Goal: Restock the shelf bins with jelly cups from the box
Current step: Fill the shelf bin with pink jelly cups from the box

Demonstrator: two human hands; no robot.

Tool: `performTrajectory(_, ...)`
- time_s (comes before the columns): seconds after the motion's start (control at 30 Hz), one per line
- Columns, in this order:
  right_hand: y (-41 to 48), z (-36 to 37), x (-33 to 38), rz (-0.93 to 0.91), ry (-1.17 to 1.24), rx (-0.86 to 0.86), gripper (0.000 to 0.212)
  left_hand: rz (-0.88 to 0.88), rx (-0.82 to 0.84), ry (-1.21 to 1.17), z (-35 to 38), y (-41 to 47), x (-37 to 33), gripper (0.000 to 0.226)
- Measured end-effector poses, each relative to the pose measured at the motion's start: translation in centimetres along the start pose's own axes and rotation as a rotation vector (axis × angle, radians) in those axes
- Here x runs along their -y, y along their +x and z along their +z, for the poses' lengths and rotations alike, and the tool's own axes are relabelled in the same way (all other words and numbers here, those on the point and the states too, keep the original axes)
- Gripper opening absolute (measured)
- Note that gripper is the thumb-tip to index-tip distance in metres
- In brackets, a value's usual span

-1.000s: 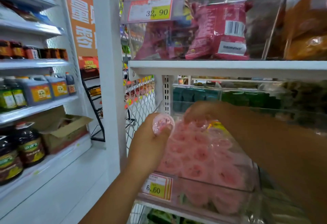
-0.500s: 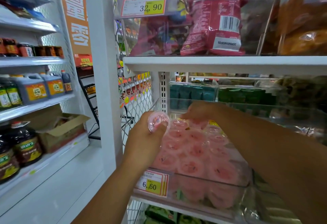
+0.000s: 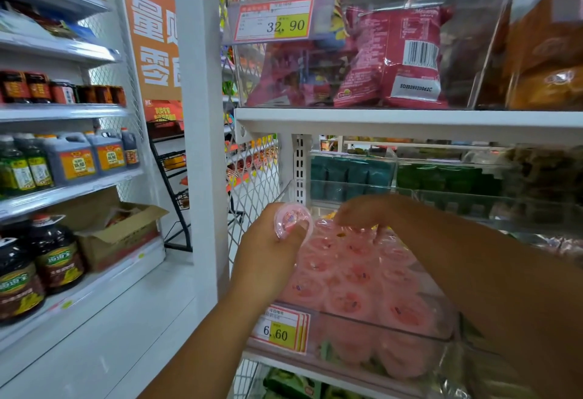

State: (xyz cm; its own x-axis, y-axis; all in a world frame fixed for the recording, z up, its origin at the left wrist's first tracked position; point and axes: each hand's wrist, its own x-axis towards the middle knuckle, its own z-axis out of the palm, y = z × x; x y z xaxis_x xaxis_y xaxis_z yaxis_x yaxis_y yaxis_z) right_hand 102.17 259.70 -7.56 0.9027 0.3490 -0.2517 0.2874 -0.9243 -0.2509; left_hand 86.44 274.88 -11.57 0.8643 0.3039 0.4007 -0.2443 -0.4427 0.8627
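Observation:
A clear shelf bin (image 3: 378,331) on the middle shelf is packed with several pink jelly cups (image 3: 350,275), lids up. At the bin's left rim my left hand (image 3: 268,253) holds one pink jelly cup (image 3: 291,219), with the thumb pressed on its lid. My right hand (image 3: 362,212) reaches over the back of the bin. Its fingers bend down onto the rear cups, and whether they hold one is hidden.
A 6.60 price tag (image 3: 279,331) hangs on the bin's front. A white shelf board (image 3: 410,121) close above carries bins of red snack bags (image 3: 394,58). A white post (image 3: 202,146) stands left of the bin. An open cardboard box (image 3: 120,234) sits among bottles on the left shelves.
My left hand keeps its hold on the same cup and has barely moved. The right hand's fingers have dropped lower onto the rear cups.

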Motion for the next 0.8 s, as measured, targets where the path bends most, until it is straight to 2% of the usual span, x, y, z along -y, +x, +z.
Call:
performTrajectory(0.13, -0.7, 0.2, 0.9, -0.062, -0.076, 0.005, 0.041, 0.003, 0.004, 0.003, 0.0, 0.1, 0.1, 0.011)
performTrajectory(0.3, -1.3, 0.0, 0.8, -0.054, -0.094, -0.022, 0.038, 0.015, 0.022, 0.005, 0.0, 0.2, 0.2, 0.012)
performTrajectory(0.4, -1.0, -0.2, 0.0, -0.035, -0.010, -0.033, 0.030, 0.011, 0.039, 0.027, -0.1, 0.1, 0.0, 0.015)
performTrajectory(0.5, -0.7, 0.2, -0.3, -0.016, 0.048, -0.029, 0.032, -0.004, 0.055, 0.047, -0.2, 0.2, 0.0, 0.019)
performTrajectory(0.63, -1.8, -0.5, 0.7, -0.114, -0.101, -0.174, 0.039, -0.004, 0.069, 0.047, -0.3, 0.4, 0.2, 0.022)
performTrajectory(0.7, -2.6, -1.1, 1.2, -0.195, 0.086, -0.207, 0.036, -0.001, 0.083, 0.038, -0.1, 0.5, 0.4, 0.031)
performTrajectory(0.8, -4.7, -1.0, 1.8, -0.356, 0.618, 0.065, 0.029, -0.015, 0.103, -0.019, -0.1, 0.5, 0.4, 0.045)
